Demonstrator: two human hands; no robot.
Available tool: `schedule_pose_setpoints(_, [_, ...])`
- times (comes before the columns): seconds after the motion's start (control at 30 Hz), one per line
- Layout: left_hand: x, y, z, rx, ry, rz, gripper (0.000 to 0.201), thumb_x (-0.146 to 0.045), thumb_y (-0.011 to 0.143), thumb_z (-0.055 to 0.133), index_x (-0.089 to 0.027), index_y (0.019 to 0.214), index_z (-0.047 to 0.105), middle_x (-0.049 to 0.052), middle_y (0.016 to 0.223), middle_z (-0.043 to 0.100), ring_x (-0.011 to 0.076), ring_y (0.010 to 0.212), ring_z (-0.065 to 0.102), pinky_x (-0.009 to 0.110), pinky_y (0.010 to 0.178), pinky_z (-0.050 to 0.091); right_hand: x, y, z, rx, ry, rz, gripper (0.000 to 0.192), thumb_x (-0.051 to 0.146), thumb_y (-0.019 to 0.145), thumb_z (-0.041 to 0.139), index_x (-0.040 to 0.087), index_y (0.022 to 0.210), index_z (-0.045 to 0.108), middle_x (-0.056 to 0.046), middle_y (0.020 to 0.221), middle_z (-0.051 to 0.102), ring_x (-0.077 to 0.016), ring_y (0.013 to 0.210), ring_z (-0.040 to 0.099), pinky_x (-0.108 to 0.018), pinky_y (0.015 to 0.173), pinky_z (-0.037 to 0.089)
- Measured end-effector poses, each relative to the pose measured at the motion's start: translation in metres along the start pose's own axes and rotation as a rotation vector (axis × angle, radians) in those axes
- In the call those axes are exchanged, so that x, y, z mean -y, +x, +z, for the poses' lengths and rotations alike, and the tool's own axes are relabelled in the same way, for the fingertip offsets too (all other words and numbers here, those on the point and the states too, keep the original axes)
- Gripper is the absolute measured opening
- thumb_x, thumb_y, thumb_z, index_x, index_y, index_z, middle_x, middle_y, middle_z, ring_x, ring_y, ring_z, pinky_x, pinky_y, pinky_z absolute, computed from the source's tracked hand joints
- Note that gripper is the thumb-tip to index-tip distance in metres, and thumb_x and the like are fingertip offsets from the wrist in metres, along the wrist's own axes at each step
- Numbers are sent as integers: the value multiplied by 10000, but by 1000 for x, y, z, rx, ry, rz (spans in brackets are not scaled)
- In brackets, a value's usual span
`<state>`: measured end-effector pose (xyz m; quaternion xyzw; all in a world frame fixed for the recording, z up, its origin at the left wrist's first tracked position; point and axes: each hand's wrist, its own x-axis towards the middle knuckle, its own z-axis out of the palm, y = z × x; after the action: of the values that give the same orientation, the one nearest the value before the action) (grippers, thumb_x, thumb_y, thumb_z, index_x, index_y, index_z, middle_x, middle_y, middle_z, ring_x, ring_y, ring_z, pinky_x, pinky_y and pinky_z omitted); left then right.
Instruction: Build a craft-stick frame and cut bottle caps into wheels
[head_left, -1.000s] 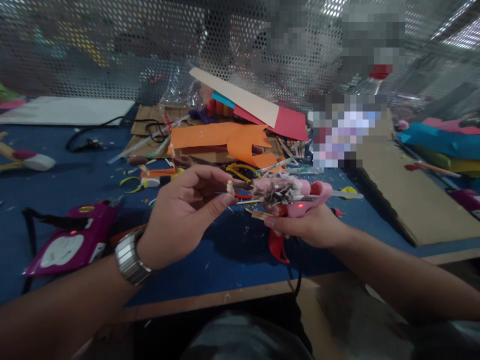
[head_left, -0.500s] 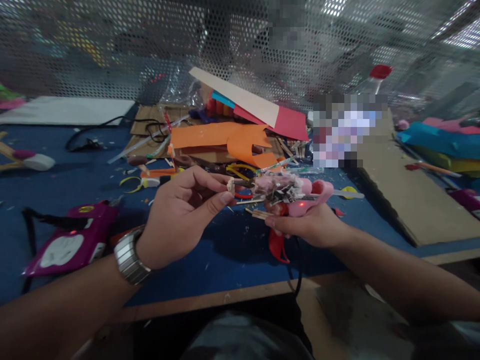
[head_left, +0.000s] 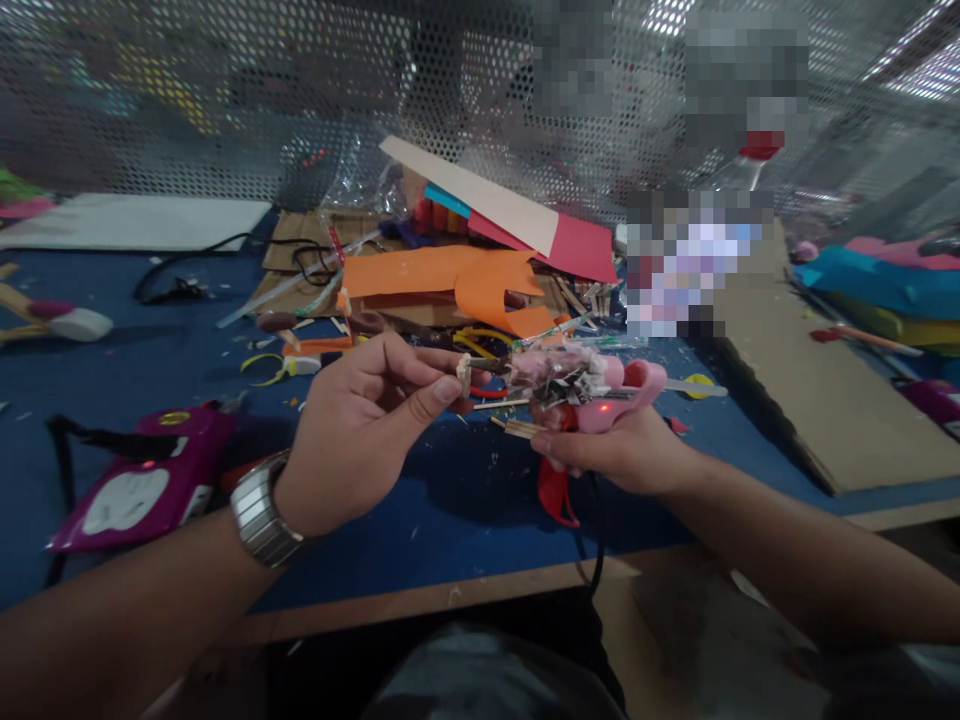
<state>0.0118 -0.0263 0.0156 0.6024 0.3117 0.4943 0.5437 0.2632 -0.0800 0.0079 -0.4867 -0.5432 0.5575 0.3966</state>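
My right hand is wrapped round the grip of a pink hot glue gun, which has a red light lit and tangled whitish strands over its front. Its dark nozzle points left. Between thumb and fingers of my left hand is a small pale piece, held at the nozzle's tip; I cannot tell what the piece is. A clear glue stick sticks out of the gun's back end. Below the gun, a few thin wooden sticks show near my right fingers.
Orange paper and red card lie behind my hands. A purple device with a black strap is at left. Cardboard stretches along the right, near a partly blurred bottle with a red cap. Wire mesh stands behind.
Almost nothing differs. The pale piece in my left hand has turned slightly and stays at the nozzle tip; my right hand keeps the glue gun in the same place.
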Motion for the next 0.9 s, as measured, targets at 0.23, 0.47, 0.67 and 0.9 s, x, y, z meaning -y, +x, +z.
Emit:
schedule_pose_setpoints(0.23, [-3,0,1,0,59,-10,330,-387,942,904,-189,825,667,53,1042,867,163,801,838,233,743,691,0,0,0,-15,-9,27,309,266,769,907,225,989,695,32,717,640,-137,547,626,-235,457,502])
schedule_pose_setpoints(0.47, [0,-3,-2,37,53,-22,312,-470,1016,803,-204,909,680,71,1099,852,167,766,817,289,786,710,-1,0,-1,5,-41,17,234,284,803,885,211,841,666,18,704,659,-132,566,627,-223,462,503])
schedule_pose_setpoints(0.67, [-1,-2,0,50,90,49,200,-265,943,875,-206,1067,729,36,989,829,145,857,811,177,751,660,-3,1,-2,8,-44,47,258,325,820,879,204,782,655,14,683,651,-126,561,625,-219,476,501])
schedule_pose_setpoints(0.9, [-5,0,2,34,110,32,226,-304,933,894,-197,1024,717,44,943,829,181,854,823,234,764,673,1,0,0,28,-30,16,232,307,818,882,202,814,675,11,727,648,-119,582,596,-215,470,488])
